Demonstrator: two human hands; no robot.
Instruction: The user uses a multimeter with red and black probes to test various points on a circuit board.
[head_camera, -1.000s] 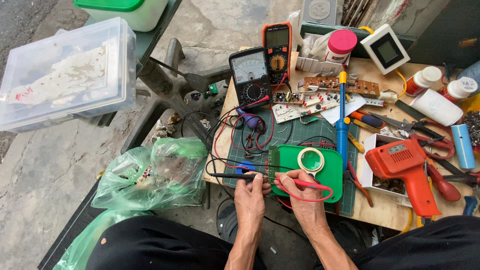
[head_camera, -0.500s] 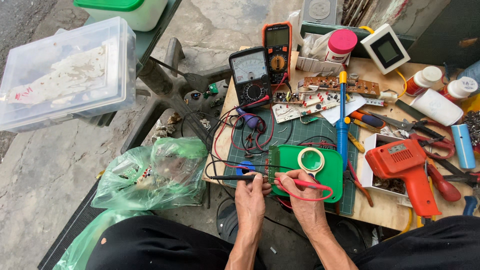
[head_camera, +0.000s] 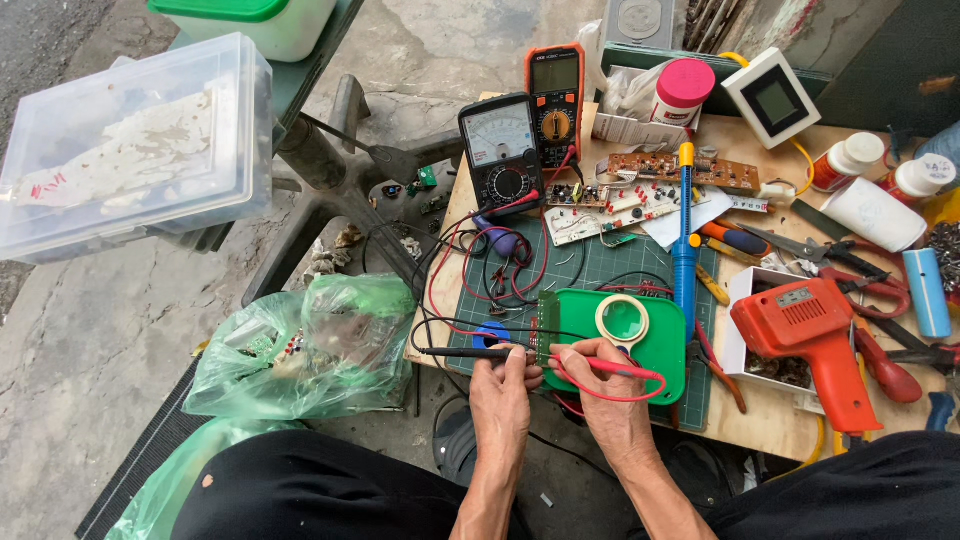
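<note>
My left hand (head_camera: 502, 392) pinches a black test probe (head_camera: 462, 351) that lies level, its tip at the left edge of a green plastic device (head_camera: 655, 345). My right hand (head_camera: 608, 392) grips a red test probe (head_camera: 612, 367) whose tip meets the same edge, where a strip of green circuit board (head_camera: 547, 330) shows. Red and black leads (head_camera: 470, 265) loop back to a black analog multimeter (head_camera: 500, 150). An orange digital multimeter (head_camera: 556, 98) stands just behind it. A roll of clear tape (head_camera: 622, 318) rests on the green device.
A green cutting mat (head_camera: 590, 265) covers the wooden bench. On it lie a blue soldering tool (head_camera: 684, 240), bare circuit boards (head_camera: 625, 200), an orange heat gun (head_camera: 815, 335), pliers and small bottles. Green plastic bags (head_camera: 310, 345) sit at left, a clear lidded box (head_camera: 130, 140) beyond.
</note>
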